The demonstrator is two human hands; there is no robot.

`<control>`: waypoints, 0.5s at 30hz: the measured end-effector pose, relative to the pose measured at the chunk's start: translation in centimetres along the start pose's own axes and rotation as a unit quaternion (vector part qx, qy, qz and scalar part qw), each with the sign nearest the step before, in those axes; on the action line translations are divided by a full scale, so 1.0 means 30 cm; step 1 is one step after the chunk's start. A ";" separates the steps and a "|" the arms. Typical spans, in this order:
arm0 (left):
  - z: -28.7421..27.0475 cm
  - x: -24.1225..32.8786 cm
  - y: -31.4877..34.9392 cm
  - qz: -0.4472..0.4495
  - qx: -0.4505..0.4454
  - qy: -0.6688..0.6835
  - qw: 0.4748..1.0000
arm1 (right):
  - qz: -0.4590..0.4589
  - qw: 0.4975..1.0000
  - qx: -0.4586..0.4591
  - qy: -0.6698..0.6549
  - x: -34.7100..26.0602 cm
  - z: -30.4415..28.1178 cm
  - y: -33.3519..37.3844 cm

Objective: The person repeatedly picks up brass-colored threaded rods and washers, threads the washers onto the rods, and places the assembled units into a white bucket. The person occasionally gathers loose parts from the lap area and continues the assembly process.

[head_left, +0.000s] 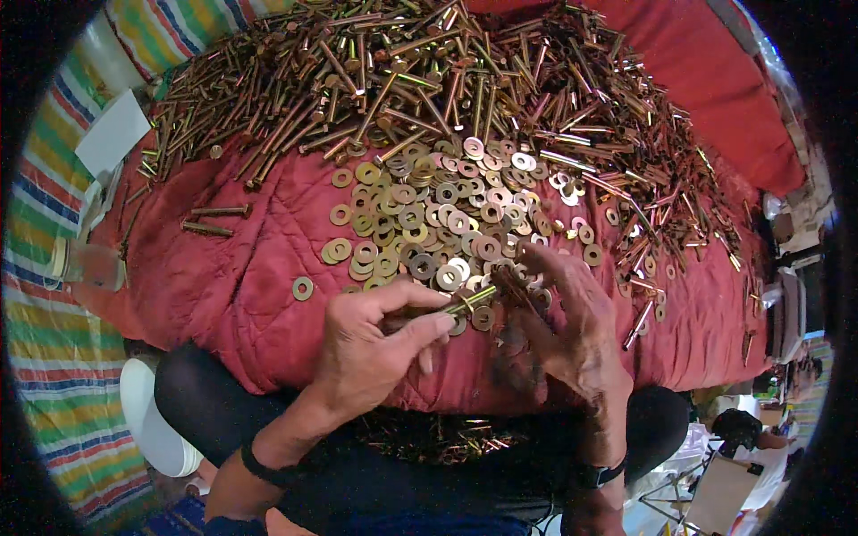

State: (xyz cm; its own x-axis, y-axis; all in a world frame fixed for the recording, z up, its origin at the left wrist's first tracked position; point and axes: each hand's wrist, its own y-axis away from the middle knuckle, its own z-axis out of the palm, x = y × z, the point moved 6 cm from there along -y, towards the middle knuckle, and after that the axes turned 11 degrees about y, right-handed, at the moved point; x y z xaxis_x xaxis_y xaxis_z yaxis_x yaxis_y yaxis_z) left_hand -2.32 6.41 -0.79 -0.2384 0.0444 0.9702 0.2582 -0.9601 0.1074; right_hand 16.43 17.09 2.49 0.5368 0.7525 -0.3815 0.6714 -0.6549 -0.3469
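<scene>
Bolt [483, 296] held out at the washers' [433, 225] near edge

From where I stand, the left hand [371, 335] has the brassy bolt pinched between thumb and fingers, over the near side of the washers. The grip sits toward one end, seemingly to leave the rest of the shank bare and angled at the right hand [579, 326]. Something ring-like shows on the shank just past the thumb, too small to name surely.

The right hand arches beside the bolt's free end; its fingers blur into something dark, so I can't tell whether they grasp anything.

The washers lie spread on the red quilt [268, 313], between the hands and a great heap of bolts [500, 80], probably for easy reach. The padding likely helps stop loose pieces rolling. More bolts gather down by the lap [465, 438].
</scene>
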 end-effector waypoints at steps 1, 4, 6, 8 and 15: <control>-0.007 0.007 0.003 -0.015 0.002 0.029 0.999 | -0.016 0.999 -0.004 0.031 0.001 0.004 0.001; -0.017 0.023 0.004 -0.038 0.005 0.052 0.998 | -0.058 0.995 -0.007 0.080 0.003 0.021 -0.002; -0.024 0.025 0.004 -0.061 0.005 0.051 0.997 | -0.052 0.996 0.002 0.070 0.011 0.024 -0.007; -0.030 0.035 0.006 -0.058 -0.005 0.056 0.997 | -0.069 0.997 0.007 0.038 0.011 0.004 -0.012; -0.038 0.022 0.010 -0.078 -0.020 0.075 0.994 | 0.083 0.980 0.018 -0.182 0.007 -0.027 -0.003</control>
State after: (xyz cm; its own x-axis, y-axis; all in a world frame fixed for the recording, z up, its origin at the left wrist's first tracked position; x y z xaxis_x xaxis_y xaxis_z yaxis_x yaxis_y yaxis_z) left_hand -3.48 5.84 -0.35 -0.4108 0.1546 0.8985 0.1699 -0.9553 0.2420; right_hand 16.89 17.37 3.12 0.4143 0.5655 -0.7131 0.5687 -0.7726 -0.2823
